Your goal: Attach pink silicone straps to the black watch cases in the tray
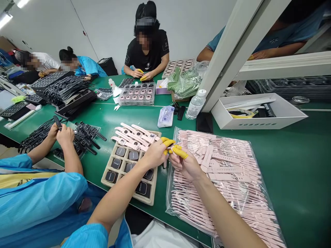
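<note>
Desk (292,155): compartmented tray (151,200) near front edge, watch bodies (133,155) in its cells, strapped watches (134,137) laid across its far end. Right of tray: bag of straps (232,196), loose straps (224,169) on top. Behind bag: slab (204,123), bottle (196,105) just past it, open box (254,119) to the right. Far side: tray stack (137,95) before a co-worker (147,51). Left of tray: watch pile (85,137).

Right of upper centre, white-capped clear bottle (196,105) standing upright just beside flat black slab (204,123) on green counter (297,162). Upper right of the frame, white box (284,122) sitting open-topped. Upper centre, heaped green straps (186,86). Upper left, piled black straps (63,88); top-left corner, lit ceiling lamp (5,20).
</note>
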`<state>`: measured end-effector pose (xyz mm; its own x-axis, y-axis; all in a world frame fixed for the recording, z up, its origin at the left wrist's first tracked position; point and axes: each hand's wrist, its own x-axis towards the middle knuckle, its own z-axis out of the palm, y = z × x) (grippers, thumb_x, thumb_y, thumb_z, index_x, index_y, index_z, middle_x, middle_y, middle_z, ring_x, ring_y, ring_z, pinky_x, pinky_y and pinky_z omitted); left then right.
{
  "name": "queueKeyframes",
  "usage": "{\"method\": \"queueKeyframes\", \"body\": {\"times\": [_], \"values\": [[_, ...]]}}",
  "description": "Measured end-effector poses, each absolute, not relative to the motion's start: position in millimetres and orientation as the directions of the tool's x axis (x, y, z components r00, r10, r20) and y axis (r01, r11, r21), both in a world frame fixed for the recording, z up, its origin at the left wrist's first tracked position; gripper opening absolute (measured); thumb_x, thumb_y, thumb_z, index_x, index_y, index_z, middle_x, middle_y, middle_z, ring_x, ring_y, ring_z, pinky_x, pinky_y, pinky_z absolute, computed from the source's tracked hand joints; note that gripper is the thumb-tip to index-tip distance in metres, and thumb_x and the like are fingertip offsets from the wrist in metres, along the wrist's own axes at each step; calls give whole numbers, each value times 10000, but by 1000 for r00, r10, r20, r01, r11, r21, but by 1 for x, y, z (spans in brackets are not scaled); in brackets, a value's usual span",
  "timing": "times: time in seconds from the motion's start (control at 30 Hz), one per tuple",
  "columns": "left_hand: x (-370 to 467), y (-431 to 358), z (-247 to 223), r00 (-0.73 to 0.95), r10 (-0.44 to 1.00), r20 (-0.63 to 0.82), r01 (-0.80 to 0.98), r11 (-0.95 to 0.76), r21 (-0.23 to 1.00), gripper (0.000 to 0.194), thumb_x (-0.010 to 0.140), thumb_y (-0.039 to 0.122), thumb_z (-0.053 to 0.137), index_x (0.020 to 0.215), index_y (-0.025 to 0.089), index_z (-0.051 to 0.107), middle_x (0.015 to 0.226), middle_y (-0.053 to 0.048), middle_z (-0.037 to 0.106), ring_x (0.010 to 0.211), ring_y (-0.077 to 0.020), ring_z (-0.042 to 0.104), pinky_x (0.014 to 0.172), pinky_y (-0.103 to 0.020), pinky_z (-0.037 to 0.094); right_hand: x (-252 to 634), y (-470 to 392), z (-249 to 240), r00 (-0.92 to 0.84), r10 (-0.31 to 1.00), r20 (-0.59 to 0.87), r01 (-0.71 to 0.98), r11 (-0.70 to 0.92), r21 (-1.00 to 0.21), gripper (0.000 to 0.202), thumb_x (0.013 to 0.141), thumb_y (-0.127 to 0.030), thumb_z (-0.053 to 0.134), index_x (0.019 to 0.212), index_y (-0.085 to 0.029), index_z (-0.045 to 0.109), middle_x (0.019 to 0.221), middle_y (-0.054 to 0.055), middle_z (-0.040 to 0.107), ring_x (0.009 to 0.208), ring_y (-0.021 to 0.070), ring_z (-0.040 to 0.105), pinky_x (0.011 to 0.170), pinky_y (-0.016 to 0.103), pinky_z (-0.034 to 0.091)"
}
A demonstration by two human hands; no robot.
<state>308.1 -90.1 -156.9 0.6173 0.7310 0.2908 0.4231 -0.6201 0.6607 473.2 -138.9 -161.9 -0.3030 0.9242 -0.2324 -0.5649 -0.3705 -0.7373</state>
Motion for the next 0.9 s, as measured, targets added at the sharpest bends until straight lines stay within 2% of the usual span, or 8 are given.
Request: {"method": "queueKeyframes", "body": {"times": [0.13,0.23,0.5,0.73,0.83,0.9], "values": [[306,-92,-149,673,690,266,350,-615,707,487,1008,211,417,1485,215,511,1282,-126,570,1196,-250,604,1113,-443,510,474,-137,-163,-269,931,-246,-588,-361,-724,448,782,-522,825,760,-230,485,521,-78,436,389,51,248,376,196,153],[305,-92,-145,675,689,265,361,-621,695,449,1041,256,388,1468,212,521,1256,-124,577,1204,-251,593,1119,-444,501,475,-136,-164,-280,926,-255,-568,-374,-733,464,798,-529,808,728,-235,456,516,-76,415,393,54,234,367,202,153],[305,-89,-151,719,666,197,524,-706,477,349,944,224,505,1253,142,643,1151,-148,611,1088,-285,600,988,-455,554,477,-134,-170,-324,888,-325,-473,-450,-758,483,754,-534,837,774,-227,465,520,-105,386,401,31,199,374,164,127],[303,-91,-142,701,677,221,419,-643,641,400,999,222,449,1377,189,576,1201,-119,617,1121,-245,619,1026,-419,547,479,-136,-166,-315,895,-317,-463,-436,-772,449,784,-544,808,783,-229,488,513,-98,378,401,45,210,381,183,141],[302,-91,-148,699,679,226,397,-631,666,515,963,197,502,1477,216,495,1265,-124,611,1148,-253,629,1016,-419,558,480,-135,-169,-239,942,-237,-446,-324,-834,432,814,-588,778,824,-233,532,535,-70,450,413,74,309,384,208,205],[302,-90,-155,685,689,238,409,-634,657,553,953,182,509,1504,228,469,1278,-128,625,1175,-266,634,1024,-431,560,481,-134,-172,-156,974,-163,-359,-210,-909,434,821,-622,766,859,-238,568,553,-54,497,435,97,378,393,226,258]]}}
